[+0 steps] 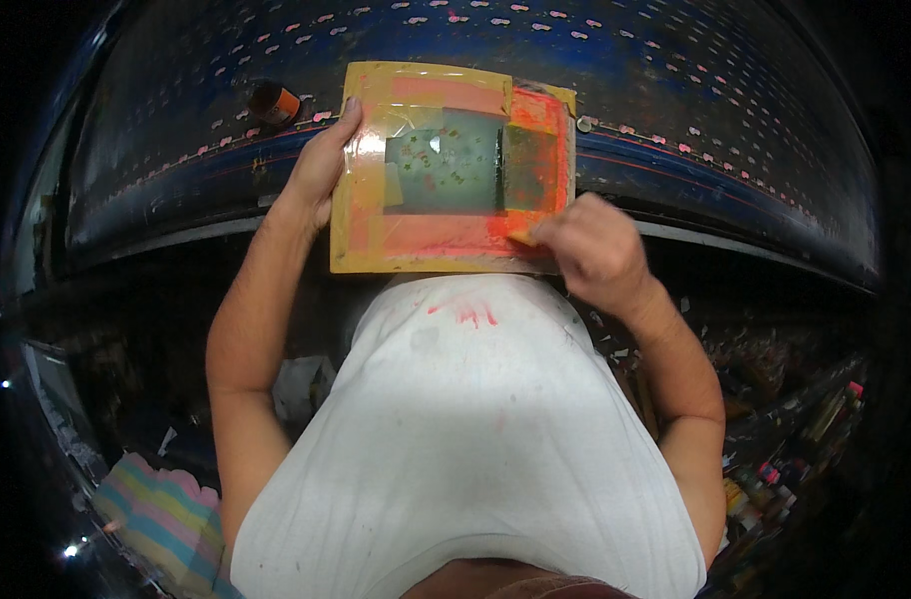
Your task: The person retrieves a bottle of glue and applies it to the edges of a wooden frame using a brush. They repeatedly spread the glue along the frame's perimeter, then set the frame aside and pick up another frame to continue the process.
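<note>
A screen-printing frame (440,243) is held up in front of my body, its border covered with yellow and clear tape. The greenish mesh (444,172) in its middle shows small star-like motifs. Bright orange-red ink (538,112) is smeared over the right side and along the lower inner border. My left hand (324,165) grips the frame's left edge, with the thumb on the face. At the lower right corner, my right hand (601,251), slightly blurred, pinches a small yellow-orange flat piece (523,237) against the inked border. What that piece is exactly cannot be told.
Beyond the frame stretches a long dark table (425,45) with rows of small pink-and-white prints. An orange-and-dark jar (274,103) stands on it at left. Striped pastel material (164,509) lies low at left; mixed clutter (770,479) fills the lower right. Red smears mark my white shirt (463,419).
</note>
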Demonstrator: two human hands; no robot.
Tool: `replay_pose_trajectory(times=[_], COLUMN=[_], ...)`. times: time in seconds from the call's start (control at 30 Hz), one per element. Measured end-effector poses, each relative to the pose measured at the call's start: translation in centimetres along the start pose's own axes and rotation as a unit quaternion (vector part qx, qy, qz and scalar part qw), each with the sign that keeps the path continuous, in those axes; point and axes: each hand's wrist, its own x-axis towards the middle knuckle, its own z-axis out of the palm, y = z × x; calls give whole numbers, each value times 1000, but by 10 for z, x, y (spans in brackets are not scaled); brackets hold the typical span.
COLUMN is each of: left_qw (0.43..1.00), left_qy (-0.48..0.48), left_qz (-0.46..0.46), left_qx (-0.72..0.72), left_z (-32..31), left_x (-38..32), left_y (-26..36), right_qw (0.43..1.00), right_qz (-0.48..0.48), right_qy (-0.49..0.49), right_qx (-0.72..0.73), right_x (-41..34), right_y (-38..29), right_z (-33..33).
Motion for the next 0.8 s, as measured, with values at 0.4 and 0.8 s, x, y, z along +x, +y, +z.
replay_pose_trajectory(times=[0.4, 0.8], left_qw=[1000, 997], left_qy=[-17, 35], left_qz=[9, 50], left_qx=[2, -41], left_z=[3, 7], left_x=[2, -15], left_y=[-2, -22], right_qw=[989, 998], right_qz=[17, 4], right_qy=[49, -16], right_qx=[-140, -67], right_x=[49, -35], right_y=[96, 10], right_z=[-8, -17])
